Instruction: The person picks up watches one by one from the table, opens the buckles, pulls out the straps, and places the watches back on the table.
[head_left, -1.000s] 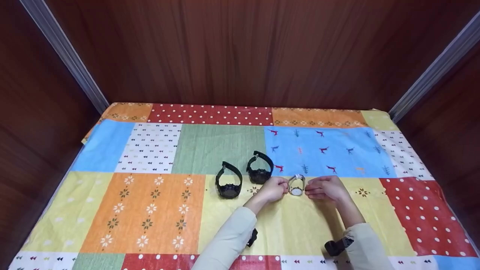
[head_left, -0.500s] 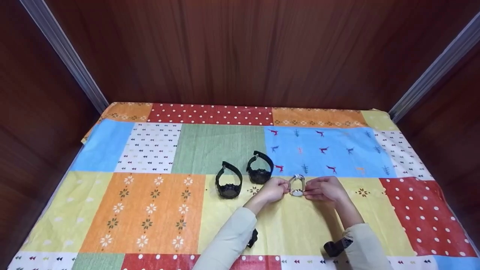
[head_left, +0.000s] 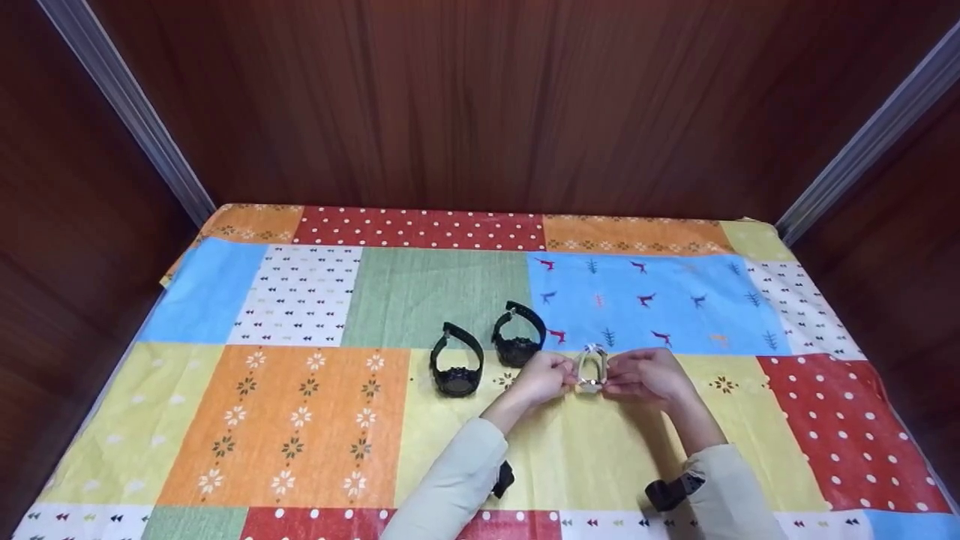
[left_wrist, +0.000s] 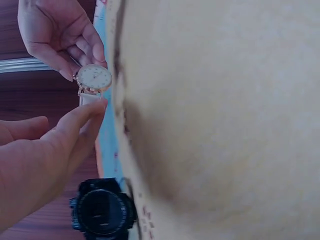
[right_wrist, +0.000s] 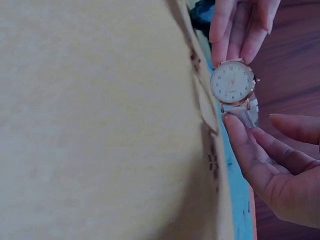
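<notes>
Both hands hold a wristwatch (head_left: 590, 370) with a pale strap, round white dial and rose-gold rim, its strap forming a loop. In the head view my left hand (head_left: 545, 377) has its fingertips at the loop's left side and my right hand (head_left: 651, 375) at its right side. The left wrist view shows the watch dial (left_wrist: 94, 77) facing that camera, with left fingers (left_wrist: 75, 125) pinching the strap close beside the case. From the right wrist view, right fingers (right_wrist: 242, 142) pinch the opposite strap end. Part of the strap is hidden behind the fingers and case.
Two black wristwatches, one (head_left: 457, 379) farther left and one (head_left: 519, 349) just behind the left hand, stand with their straps looped. A patchwork tablecloth (head_left: 300, 420) covers the table. Dark wooden panels (head_left: 480, 105) rise behind and at both sides.
The pale-strapped watch has tilted between the fingers, so its white dial, visible from above before, now turns toward the person and looks edge-on in the head view. Both hands stay nearly in place.
</notes>
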